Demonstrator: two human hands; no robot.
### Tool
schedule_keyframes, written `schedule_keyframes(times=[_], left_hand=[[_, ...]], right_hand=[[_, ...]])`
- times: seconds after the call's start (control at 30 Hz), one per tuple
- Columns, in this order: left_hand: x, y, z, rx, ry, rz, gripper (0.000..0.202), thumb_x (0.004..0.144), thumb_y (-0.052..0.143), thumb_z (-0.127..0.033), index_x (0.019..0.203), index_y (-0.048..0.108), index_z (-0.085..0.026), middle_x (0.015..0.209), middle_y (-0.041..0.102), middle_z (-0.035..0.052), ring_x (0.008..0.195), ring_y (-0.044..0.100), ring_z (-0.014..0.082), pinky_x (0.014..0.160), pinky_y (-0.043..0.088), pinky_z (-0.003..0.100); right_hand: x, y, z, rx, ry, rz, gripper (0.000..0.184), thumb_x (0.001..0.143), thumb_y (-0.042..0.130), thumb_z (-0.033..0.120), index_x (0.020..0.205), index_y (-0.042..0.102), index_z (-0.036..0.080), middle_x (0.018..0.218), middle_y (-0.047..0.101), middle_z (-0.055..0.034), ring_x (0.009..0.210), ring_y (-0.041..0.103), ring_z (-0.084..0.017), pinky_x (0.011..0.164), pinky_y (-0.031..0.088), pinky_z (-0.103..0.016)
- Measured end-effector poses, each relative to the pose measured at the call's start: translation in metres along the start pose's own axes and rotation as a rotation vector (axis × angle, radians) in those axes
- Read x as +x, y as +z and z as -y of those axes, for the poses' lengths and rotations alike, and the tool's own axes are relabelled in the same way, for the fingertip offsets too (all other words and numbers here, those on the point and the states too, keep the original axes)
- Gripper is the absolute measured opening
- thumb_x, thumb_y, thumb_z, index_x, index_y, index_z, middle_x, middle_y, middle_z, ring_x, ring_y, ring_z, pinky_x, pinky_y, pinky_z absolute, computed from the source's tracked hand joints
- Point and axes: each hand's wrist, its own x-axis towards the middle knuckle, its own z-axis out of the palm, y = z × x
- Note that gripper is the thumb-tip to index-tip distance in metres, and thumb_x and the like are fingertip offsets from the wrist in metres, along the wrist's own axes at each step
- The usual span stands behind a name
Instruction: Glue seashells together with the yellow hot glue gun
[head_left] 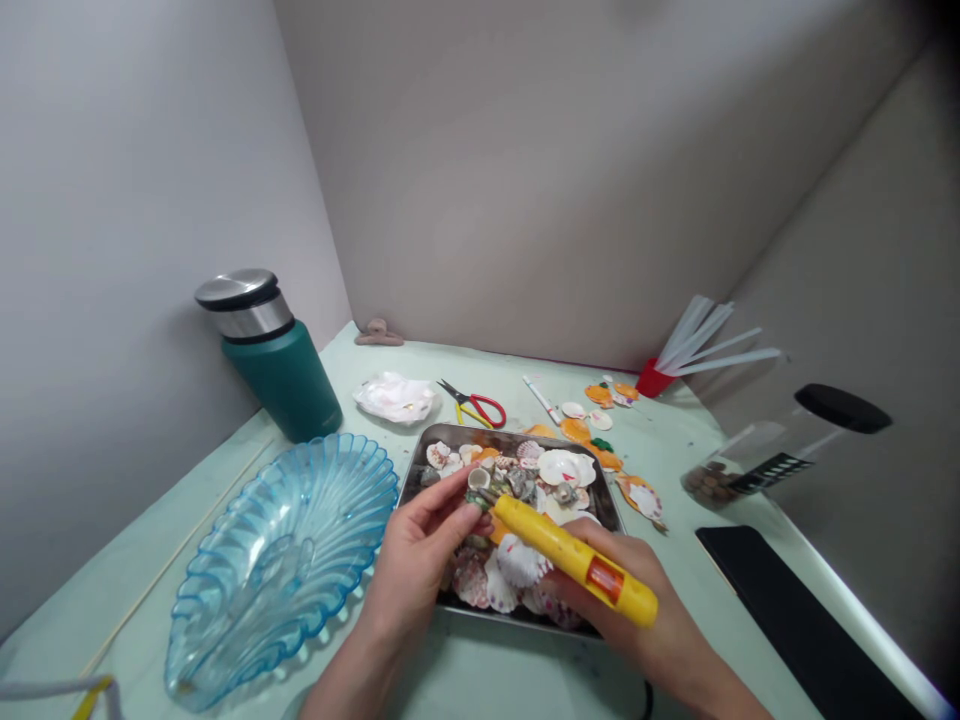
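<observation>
Yellow plastic glue gun sits clamped in your right hand, nozzle touching a small shell that your left hand pinches over the shell-filled metal tray on the bench.

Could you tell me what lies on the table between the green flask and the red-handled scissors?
A crumpled white wrapper lies between flask and scissors, in the head view.
</observation>
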Motion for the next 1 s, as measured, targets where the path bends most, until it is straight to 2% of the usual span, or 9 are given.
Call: schedule_keyframes(times=[0.13, 0.3, 0.67, 1.0], left_hand=[[-0.0005, 0.001, -0.0016, -0.022, 0.002, -0.007, 0.038, 0.075, 0.071, -0.023, 0.113, 0.067, -0.02, 0.108, 0.07, 0.0082, 0.075, 0.066, 0.0137, 0.076, 0.052, 0.025], [-0.0009, 0.0018, -0.0029, -0.025, -0.011, -0.05, 0.04, 0.074, 0.072, -0.025, 0.113, 0.066, -0.018, 0.103, 0.071, 0.0088, 0.07, 0.066, 0.013, 0.074, 0.052, 0.025], [-0.0015, 0.0028, -0.0036, -0.012, -0.016, -0.075, 0.044, 0.072, 0.073, -0.028, 0.114, 0.066, -0.018, 0.084, 0.073, 0.006, 0.067, 0.063, 0.012, 0.072, 0.05, 0.024], [-0.0008, 0.0012, -0.0025, -0.009, -0.01, -0.085, 0.045, 0.07, 0.075, -0.03, 0.114, 0.067, -0.021, 0.09, 0.073, 0.0069, 0.066, 0.063, 0.0124, 0.071, 0.05, 0.024]], right_hand=[[0.0005, -0.0023, 0.0037, 0.079, 0.093, 0.027, 0.021, 0.084, 0.059, 0.038, 0.074, 0.051, 0.022, 0.064, 0.05, 0.0053, 0.056, 0.048, -0.012, 0.053, 0.038, -0.024], [0.0003, -0.0035, 0.0045, 0.112, 0.09, 0.008, 0.022, 0.085, 0.058, 0.039, 0.074, 0.05, 0.021, 0.067, 0.049, 0.0038, 0.061, 0.048, -0.014, 0.056, 0.04, -0.026], [0.0, -0.0024, 0.0051, 0.12, 0.102, 0.008, 0.023, 0.085, 0.06, 0.037, 0.072, 0.049, 0.021, 0.064, 0.047, 0.0048, 0.056, 0.045, -0.013, 0.053, 0.038, -0.024], [0.0008, -0.0039, 0.0039, 0.125, 0.094, 0.015, 0.022, 0.085, 0.059, 0.038, 0.073, 0.05, 0.022, 0.064, 0.048, 0.005, 0.056, 0.046, -0.012, 0.053, 0.038, -0.025]])
